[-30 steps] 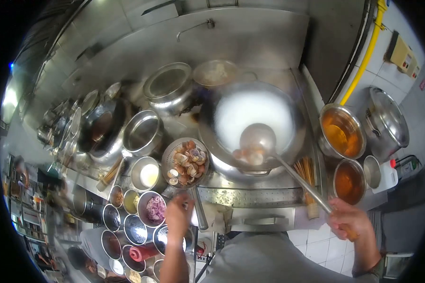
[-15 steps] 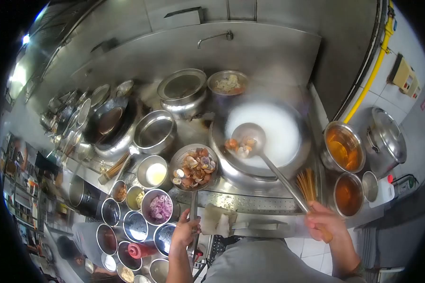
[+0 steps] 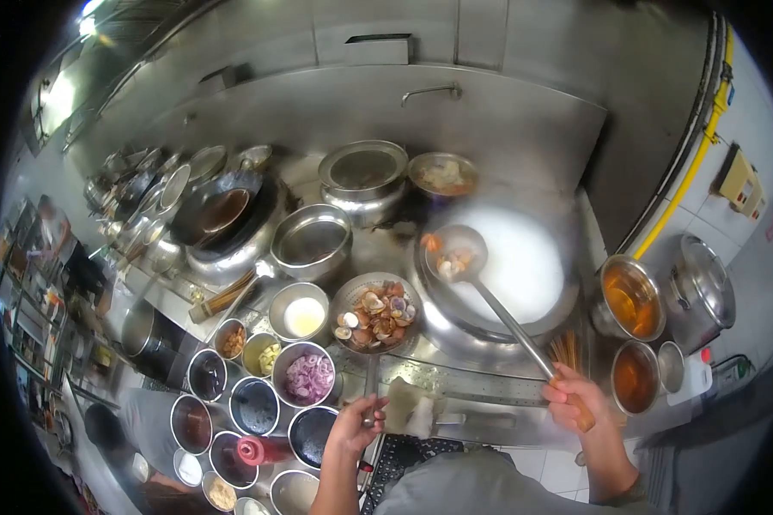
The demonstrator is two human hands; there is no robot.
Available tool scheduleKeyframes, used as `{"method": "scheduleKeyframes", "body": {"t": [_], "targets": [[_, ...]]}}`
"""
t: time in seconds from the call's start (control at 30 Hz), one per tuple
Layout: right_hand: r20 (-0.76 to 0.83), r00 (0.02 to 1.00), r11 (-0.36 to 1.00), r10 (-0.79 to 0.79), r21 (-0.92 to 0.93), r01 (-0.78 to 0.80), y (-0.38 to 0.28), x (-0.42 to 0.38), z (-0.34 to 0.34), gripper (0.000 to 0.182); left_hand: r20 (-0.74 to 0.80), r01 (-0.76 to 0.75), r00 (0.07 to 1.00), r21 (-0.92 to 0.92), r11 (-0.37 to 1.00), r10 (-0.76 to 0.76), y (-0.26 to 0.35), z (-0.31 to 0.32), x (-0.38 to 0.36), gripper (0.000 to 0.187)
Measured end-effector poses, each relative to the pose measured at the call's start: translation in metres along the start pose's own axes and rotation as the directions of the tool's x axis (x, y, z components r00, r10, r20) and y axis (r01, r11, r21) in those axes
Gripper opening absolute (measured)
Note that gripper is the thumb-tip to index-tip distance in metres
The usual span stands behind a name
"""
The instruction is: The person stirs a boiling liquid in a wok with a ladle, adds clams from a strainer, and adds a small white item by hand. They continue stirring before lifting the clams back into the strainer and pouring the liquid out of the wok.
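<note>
My right hand is closed around the wooden end of a long-handled ladle. The ladle's bowl holds several clams and sits over the left side of a big wok with steaming white liquid. My left hand grips the handle of a perforated strainer. Its round bowl, heaped with brown-shelled clams, lies at the stove's front edge, left of the wok.
Left of the strainer stand a metal pot and bowls of sliced purple onion and yellowish liquid. A bamboo brush lies near my right hand. Orange-liquid pots stand at right. Another person is at lower left.
The view has shifted, moving the stove right and down in the picture. Relative to the wok, the ladle with clams has moved left toward the rim. Both hands keep their grips.
</note>
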State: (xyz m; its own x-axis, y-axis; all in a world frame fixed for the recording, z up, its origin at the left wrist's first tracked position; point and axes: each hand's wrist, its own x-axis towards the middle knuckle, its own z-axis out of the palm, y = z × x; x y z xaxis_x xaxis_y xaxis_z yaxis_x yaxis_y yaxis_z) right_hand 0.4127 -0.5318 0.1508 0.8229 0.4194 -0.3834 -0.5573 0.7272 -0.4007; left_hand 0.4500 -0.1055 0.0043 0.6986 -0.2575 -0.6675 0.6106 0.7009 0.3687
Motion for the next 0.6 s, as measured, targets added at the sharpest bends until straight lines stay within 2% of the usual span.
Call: {"method": "scheduleKeyframes", "body": {"t": [0.07, 0.1, 0.2, 0.3, 0.33, 0.4, 0.47, 0.57, 0.6], "targets": [[0.070, 0.997, 0.999, 0.026, -0.034, -0.023, 0.006, 0.001, 0.007, 0.043, 0.100, 0.132, 0.987, -0.099, 0.986, -0.122, 0.003, -0.009, 0.013, 0.023], [0.107, 0.994, 0.998, 0.038, -0.051, -0.033, 0.010, 0.003, 0.011, 0.043, 0.107, 0.118, 0.988, -0.028, 0.993, -0.115, 0.001, -0.012, 0.020, 0.016], [0.094, 0.995, 0.991, 0.042, -0.128, -0.030, 0.026, 0.007, 0.024, 0.046, 0.019, 0.037, 0.999, 0.121, 0.992, -0.040, 0.003, 0.015, 0.003, 0.016], [0.043, 0.998, 0.961, 0.054, -0.274, -0.041, 0.044, 0.019, 0.033, 0.051, 0.020, 0.021, 1.000, 0.160, 0.987, -0.024, 0.003, 0.026, -0.009, 0.016], [0.002, 0.999, 0.919, 0.045, -0.391, -0.041, 0.052, 0.026, 0.040, 0.052, 0.017, 0.012, 1.000, 0.173, 0.985, -0.015, 0.002, 0.026, -0.011, 0.016], [-0.079, 0.997, 0.796, 0.008, -0.602, -0.054, 0.065, 0.036, 0.049, 0.053, -0.013, 0.015, 1.000, 0.179, 0.984, -0.013, 0.001, 0.028, -0.014, 0.016], [-0.132, 0.991, 0.625, -0.012, -0.775, -0.096, 0.080, 0.052, 0.032, 0.057, -0.026, 0.024, 0.999, 0.173, 0.985, -0.020, 0.001, 0.030, -0.015, 0.016], [-0.193, 0.971, 0.314, -0.142, -0.939, -0.141, 0.101, 0.066, 0.039, 0.059, -0.034, 0.017, 0.999, 0.173, 0.985, -0.011, 0.002, 0.034, -0.020, 0.016], [-0.152, 0.963, 0.241, -0.224, -0.966, -0.097, 0.106, 0.067, 0.031, 0.059, -0.034, 0.017, 0.999, 0.165, 0.986, -0.011, 0.002, 0.032, -0.021, 0.017]]}}
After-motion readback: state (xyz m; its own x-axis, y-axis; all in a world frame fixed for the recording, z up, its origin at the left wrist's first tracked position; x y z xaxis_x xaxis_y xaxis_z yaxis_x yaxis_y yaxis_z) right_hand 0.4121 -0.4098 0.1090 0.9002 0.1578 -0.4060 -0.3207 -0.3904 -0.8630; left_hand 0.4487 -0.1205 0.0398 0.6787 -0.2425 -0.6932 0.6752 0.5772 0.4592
